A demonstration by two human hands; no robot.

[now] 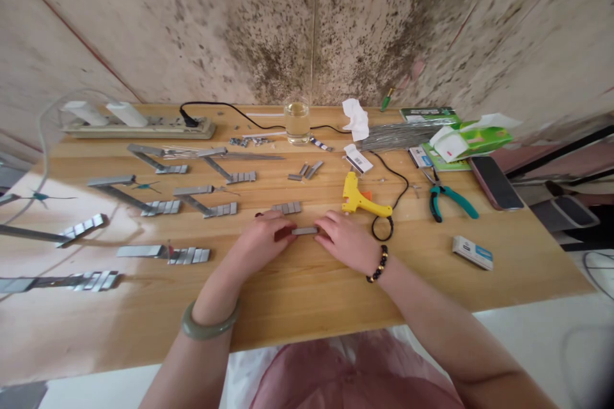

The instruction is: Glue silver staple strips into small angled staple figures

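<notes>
I have both hands near the middle of the long side of the pale wooden surface (pixel 316 294), set back from its near edge. The left hand (pixel 261 239) pinches one end of a small grey flat bar (pixel 305 231) between thumb and fingers, and the right hand (pixel 348 239) pinches the other end. Just beyond the left fingers lies a short grey strip of stepped segments (pixel 288 208), so my room forward is tight there. A yellow glue gun (pixel 364 197) lies just past the right hand. Toward me, bare wood runs to the near edge. On my left, grey angled pieces with ribbed ends (pixel 192 255) spread toward the left edge; on my right, there is more room before the teal-handled pliers (pixel 453 200) and a small white-and-blue box (pixel 472 252). A dark-screened phone (pixel 496 183) sits by the right edge.
</notes>
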